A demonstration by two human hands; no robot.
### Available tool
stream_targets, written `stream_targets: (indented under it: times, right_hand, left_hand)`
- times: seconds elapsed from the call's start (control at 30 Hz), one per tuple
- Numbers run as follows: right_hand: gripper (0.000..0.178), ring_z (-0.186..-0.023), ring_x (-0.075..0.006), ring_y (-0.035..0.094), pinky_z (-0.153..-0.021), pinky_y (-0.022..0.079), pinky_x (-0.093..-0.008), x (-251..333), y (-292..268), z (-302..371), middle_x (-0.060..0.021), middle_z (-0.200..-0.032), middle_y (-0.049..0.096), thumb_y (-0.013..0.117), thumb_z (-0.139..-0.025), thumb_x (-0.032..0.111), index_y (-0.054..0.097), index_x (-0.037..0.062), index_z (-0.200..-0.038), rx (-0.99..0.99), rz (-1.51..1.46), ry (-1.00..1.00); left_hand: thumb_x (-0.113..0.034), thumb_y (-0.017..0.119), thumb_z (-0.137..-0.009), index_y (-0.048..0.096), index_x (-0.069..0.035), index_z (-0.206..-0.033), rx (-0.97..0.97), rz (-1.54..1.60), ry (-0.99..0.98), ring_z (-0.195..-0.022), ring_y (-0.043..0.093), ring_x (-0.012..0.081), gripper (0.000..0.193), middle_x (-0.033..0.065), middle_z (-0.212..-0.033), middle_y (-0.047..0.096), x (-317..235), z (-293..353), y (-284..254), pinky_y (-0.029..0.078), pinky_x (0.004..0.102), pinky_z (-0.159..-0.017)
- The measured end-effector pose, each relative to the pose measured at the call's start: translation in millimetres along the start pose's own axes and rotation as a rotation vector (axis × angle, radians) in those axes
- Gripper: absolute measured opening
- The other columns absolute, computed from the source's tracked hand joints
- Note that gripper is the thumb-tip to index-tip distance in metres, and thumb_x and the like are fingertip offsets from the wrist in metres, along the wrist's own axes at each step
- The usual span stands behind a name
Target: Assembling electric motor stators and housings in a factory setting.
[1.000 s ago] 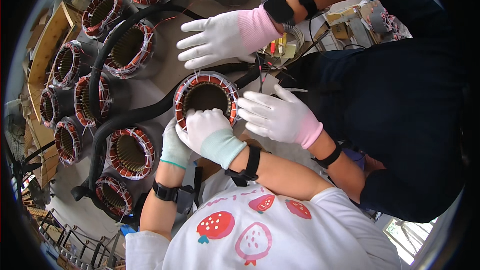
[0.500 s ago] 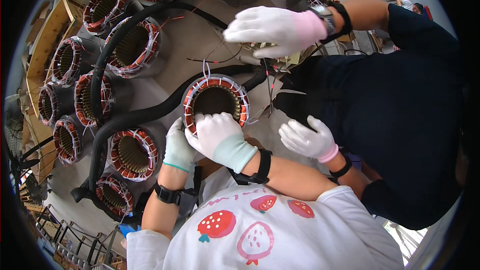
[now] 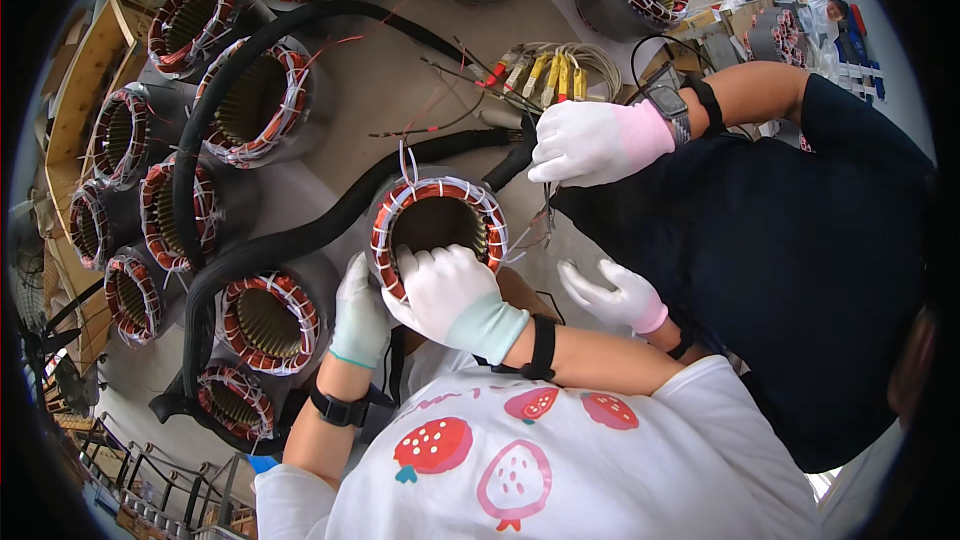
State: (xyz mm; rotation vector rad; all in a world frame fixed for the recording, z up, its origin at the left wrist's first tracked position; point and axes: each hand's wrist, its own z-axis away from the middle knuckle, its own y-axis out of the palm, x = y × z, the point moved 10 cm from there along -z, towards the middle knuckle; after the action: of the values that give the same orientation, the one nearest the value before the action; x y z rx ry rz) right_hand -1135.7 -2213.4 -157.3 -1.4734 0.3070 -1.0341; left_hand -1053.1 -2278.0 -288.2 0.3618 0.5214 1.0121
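A motor stator [image 3: 486, 208] with orange-red windings and white lacing stands upright before me. My right hand [image 3: 445, 285], in a white glove, grips its near rim, fingers curled into the bore and thumb outside. My left hand [image 3: 360, 315], gloved too, is cupped against the stator's outer left side; part of its fingers is hidden. To the right, a co-worker's upper gloved hand [image 3: 595, 143] is closed above some dark wire leads [image 3: 547, 212]. What it holds is hard to make out. The co-worker's other hand [image 3: 612, 295] hangs with fingers apart beside my right forearm.
Several more stators [image 3: 268, 322] crowd the left and far side. A thick black sleeved cable [image 3: 290, 230] winds around them and behind my stator. Yellow and red clip connectors [image 3: 555, 75] lie with coiled cable beyond the co-worker's hand. A wooden crate [image 3: 70, 145] borders the left.
The co-worker's upper hand has moved from over the clips toward the stator and closed, uncovering the clips. My hands remain at the stator, which appears slightly lower and to the right.
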Motion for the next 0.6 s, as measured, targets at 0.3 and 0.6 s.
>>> stream_targets:
  times: [0.3, 0.6]
  right_hand:
    - [0.035, -0.062, -0.0264, 0.061, -0.065, 0.049, -0.0372, -15, -19, 25, -0.0109, -0.069, 0.061, 0.067, -0.081, 0.035, 0.065, 0.0015, -0.086, -0.129, -0.122, -0.075]
    - [0.036, -0.078, -0.0328, 0.063, -0.076, 0.050, -0.0402, -36, -25, 35, -0.0163, -0.086, 0.065, 0.068, -0.078, 0.028, 0.061, 0.0009, -0.101, 0.047, -0.319, -0.042]
  left_hand:
    - [-0.041, 0.048, -0.100, 0.049, 0.000, -0.133, -0.099, -0.429, 0.313, -0.117, 0.053, 0.0183, 0.053, 0.0108, -0.129, 0.056, -32, -19, 5, 0.040, 0.0307, -0.101]
    - [-0.034, 0.049, -0.102, 0.048, -0.002, -0.139, 0.066, -0.093, 0.163, -0.124, 0.050, 0.0152, 0.049, 0.0067, -0.138, 0.052, -11, -63, 18, 0.037, 0.0296, -0.107]
